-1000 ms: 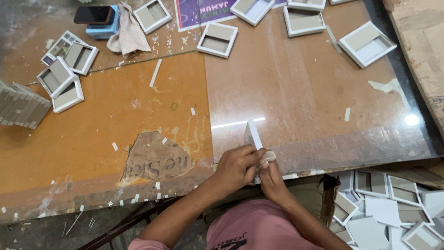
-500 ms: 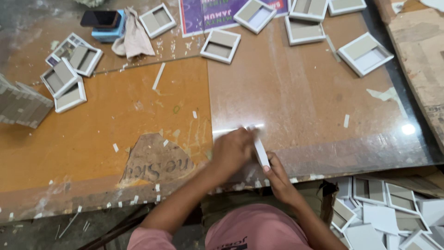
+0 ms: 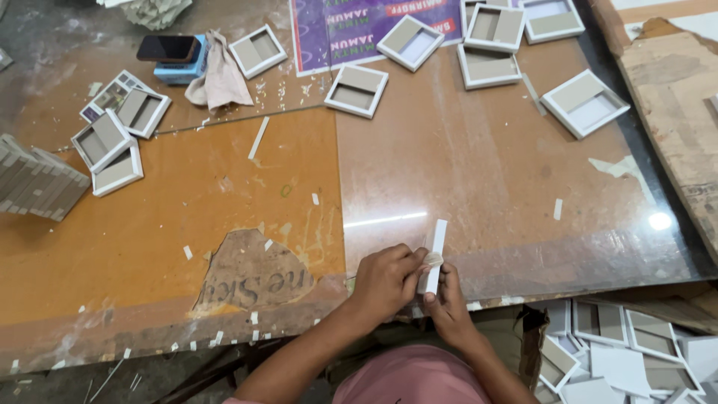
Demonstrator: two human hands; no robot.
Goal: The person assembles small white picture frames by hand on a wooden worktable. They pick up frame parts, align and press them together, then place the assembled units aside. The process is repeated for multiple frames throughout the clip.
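At the near edge of the glass-topped wooden table, the left hand and the right hand meet on a narrow white card strip; both have their fingers closed on its lower end, so it stands nearly upright above the tabletop. Shallow white-rimmed grey card trays lie scattered well beyond; a black phone rests on a blue box at the far left.

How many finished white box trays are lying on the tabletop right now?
10: four clustered at far left, one by the cloth, one centre, three along the top, one far right. More may be hidden past the frame.
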